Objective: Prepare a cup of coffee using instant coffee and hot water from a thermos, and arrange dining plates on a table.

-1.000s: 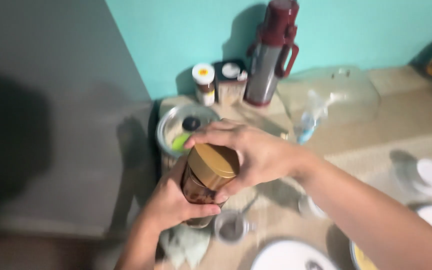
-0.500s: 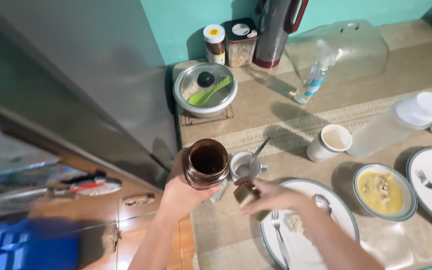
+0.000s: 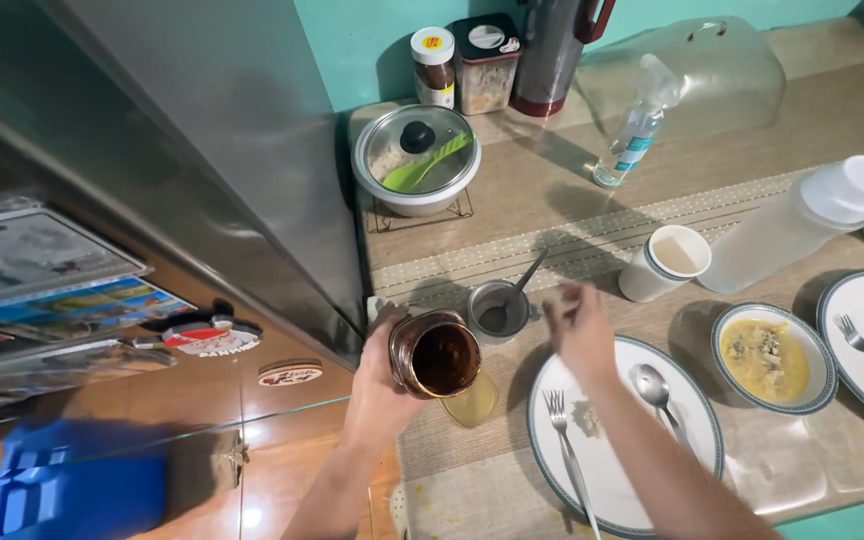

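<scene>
Far left a grey fridge door (image 3: pixel 202 150), magnets lower down. My left hand (image 3: pixel 377 385) is wrapped round an open brown jar (image 3: pixel 437 357), fingers clamped on its side wall, lid off. Jar sits above the near-left table (image 3: pixel 552 210) edge, tipped so the mouth faces up and toward me, long axis leaning off vertical, base away and down; likely held that way so I can see inside. Gold lid (image 3: pixel 472 402) lies flat on the mat just under/beside the jar, out of the way. Just right, a small metal cup (image 3: pixel 500 310) with a spoon handle sticking up to the right. My right hand (image 3: pixel 580 325) hovers empty between cup and white plate (image 3: pixel 692 430), fingers loosely spread, blurred, holding nothing that I can tell. Plate carries a fork (image 3: pixel 564 440) and spoon (image 3: pixel 652 385). Back row: lidded pot (image 3: pixel 417 160) with green spatula, small jars, dark flask. Further right a spray bottle (image 3: pixel 637 130), clear dome cover, white mug (image 3: pixel 667 262), pale pitcher (image 3: pixel 802 225) lying on its side, bowl of yellow soup (image 3: pixel 772 355), second plate at the edge
</scene>
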